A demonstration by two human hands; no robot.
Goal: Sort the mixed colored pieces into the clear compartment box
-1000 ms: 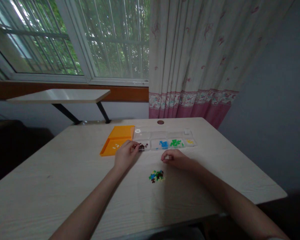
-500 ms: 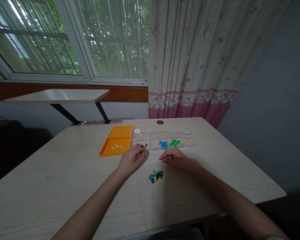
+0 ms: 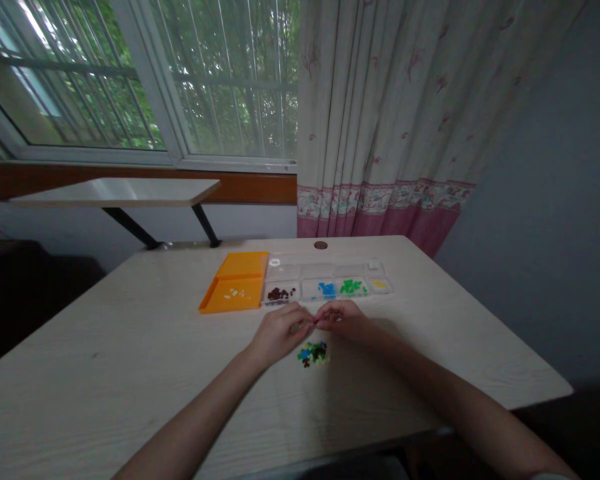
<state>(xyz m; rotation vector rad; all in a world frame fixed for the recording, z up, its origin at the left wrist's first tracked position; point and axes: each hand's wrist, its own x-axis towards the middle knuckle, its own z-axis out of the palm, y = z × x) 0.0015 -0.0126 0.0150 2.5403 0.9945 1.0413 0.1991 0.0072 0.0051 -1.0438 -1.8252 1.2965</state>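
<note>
My left hand [image 3: 283, 331] and my right hand [image 3: 344, 318] meet fingertip to fingertip above the table, both closed in a pinch. Whatever lies between the fingertips is too small to name. Just below them on the tabletop sits a small pile of mixed pieces [image 3: 313, 354] in green, blue, dark brown and pale yellow. Beyond the hands is a clear compartment box [image 3: 317, 272]. Its near compartments hold brown pieces [image 3: 279, 294], blue pieces [image 3: 327, 289], green pieces [image 3: 353, 287] and a few yellow pieces [image 3: 379, 284].
Left of the clear box lies an open orange case [image 3: 241, 265] with small white pieces [image 3: 236, 293] in it. A raised shelf [image 3: 120, 191] on black legs stands at the table's back left. A round hole cover [image 3: 321, 245] is set near the back edge.
My left hand has moved right and toward me from the brown-piece compartment, uncovering it, and its fingertips now meet those of my right hand. My right hand has barely moved.
</note>
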